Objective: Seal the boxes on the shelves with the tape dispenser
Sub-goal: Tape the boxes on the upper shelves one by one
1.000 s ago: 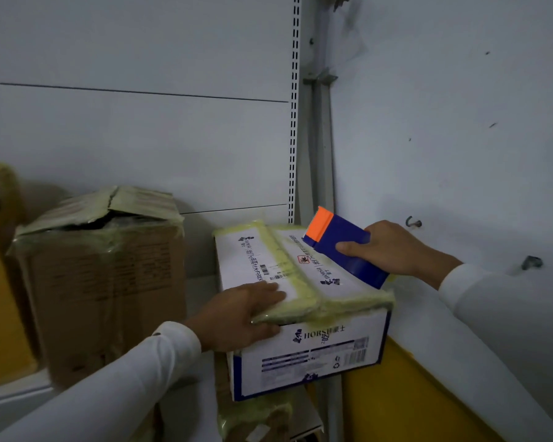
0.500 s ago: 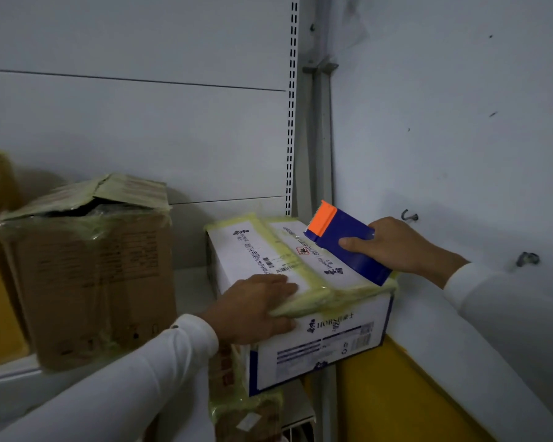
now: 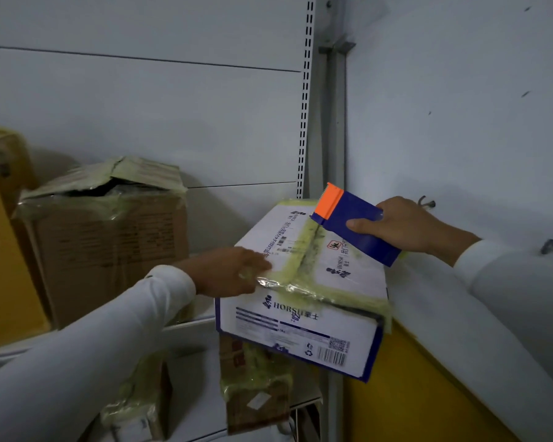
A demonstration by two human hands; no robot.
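- Two hands work on a white printed box point(image 3: 304, 282) that juts off the front edge of the shelf point(image 3: 186, 327), tilted, near the right wall.
- The right hand point(image 3: 403, 224) has its fingers clamped round a blue tape dispenser point(image 3: 358, 228), whose orange end rests on the box's yellowish taped top seam.
- The left hand point(image 3: 227, 272) lies on the box's near left top edge, fingers straight and together, pressing the tape.
- A brown carton point(image 3: 106, 237) with a torn taped top stands to the left on the same shelf.
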